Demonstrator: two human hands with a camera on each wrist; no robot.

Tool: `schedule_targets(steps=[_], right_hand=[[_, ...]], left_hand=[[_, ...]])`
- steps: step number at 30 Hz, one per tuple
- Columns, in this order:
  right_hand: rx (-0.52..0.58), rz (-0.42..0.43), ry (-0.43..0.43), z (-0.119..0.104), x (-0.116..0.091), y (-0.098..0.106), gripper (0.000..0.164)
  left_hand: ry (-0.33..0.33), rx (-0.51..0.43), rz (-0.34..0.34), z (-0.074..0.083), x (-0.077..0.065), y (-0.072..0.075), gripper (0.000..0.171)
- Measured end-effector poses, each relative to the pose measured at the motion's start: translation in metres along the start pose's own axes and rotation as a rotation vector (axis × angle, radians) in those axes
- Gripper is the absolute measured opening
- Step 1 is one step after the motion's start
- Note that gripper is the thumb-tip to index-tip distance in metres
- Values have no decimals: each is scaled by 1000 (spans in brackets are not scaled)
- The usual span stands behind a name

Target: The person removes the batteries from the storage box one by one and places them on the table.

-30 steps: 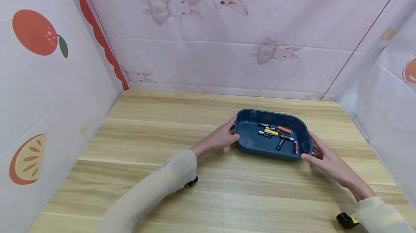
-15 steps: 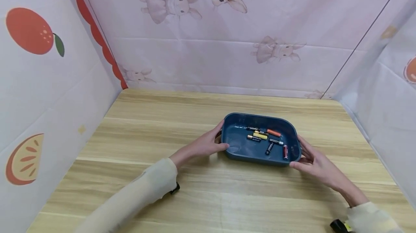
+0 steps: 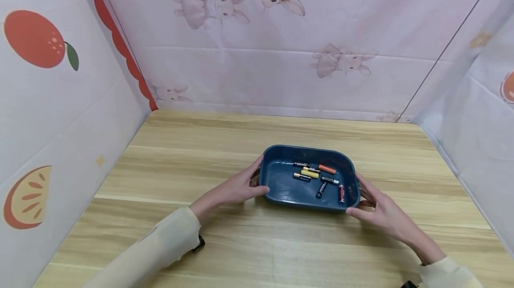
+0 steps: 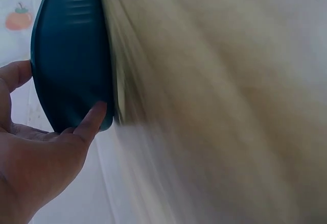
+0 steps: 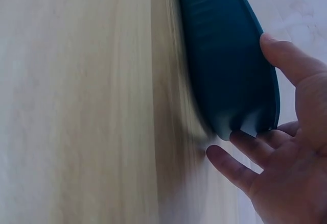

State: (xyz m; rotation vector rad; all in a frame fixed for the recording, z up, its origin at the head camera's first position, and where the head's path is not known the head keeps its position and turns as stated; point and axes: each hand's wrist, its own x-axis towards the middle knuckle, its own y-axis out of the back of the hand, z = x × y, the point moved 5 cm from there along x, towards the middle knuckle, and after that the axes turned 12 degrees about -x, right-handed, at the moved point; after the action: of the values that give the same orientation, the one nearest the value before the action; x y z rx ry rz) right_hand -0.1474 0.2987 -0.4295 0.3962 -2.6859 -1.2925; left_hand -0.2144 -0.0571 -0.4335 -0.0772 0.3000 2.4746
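Observation:
A dark blue plastic tray (image 3: 279,182) with rounded corners lies between my two hands on the wooden table. Several batteries are scattered inside it, mostly towards its right half: an orange battery (image 3: 327,169), a yellow battery (image 3: 310,174), a red battery (image 3: 341,194) and a few black ones. My left hand (image 3: 237,186) grips the tray's left end, thumb at the near rim. At the opposite end my right hand (image 3: 381,211) holds the tray, its thumb on the near right corner. The right wrist view shows fingertips against the tray's outer wall (image 5: 225,66).
The light wooden table (image 3: 209,145) extends around the tray on all sides. Behind it stands a pink wall covering (image 3: 257,73) with rabbit prints, and a white covering (image 3: 80,123) with fruit prints borders the left side.
Both hands have moved the tray leftward and a little nearer to me, with the batteries inside. The hold at each end looks the same.

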Motion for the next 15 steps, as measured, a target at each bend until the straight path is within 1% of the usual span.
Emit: schedule_targets(steps=[4, 6, 10, 15], right_hand=[[15, -13, 3, -8, 0, -4, 97], [19, -19, 11, -13, 0, -7, 98], [27, -33, 12, -20, 0, -12, 97], [27, -31, 40, -29, 2, -19, 97]], left_hand=[[-6, -22, 4, -2, -14, 3, 95], [-13, -13, 11, -2, -20, 4, 96], [-2, -13, 26, -5, -32, 8, 97], [22, -21, 50, -7, -47, 13, 100]])
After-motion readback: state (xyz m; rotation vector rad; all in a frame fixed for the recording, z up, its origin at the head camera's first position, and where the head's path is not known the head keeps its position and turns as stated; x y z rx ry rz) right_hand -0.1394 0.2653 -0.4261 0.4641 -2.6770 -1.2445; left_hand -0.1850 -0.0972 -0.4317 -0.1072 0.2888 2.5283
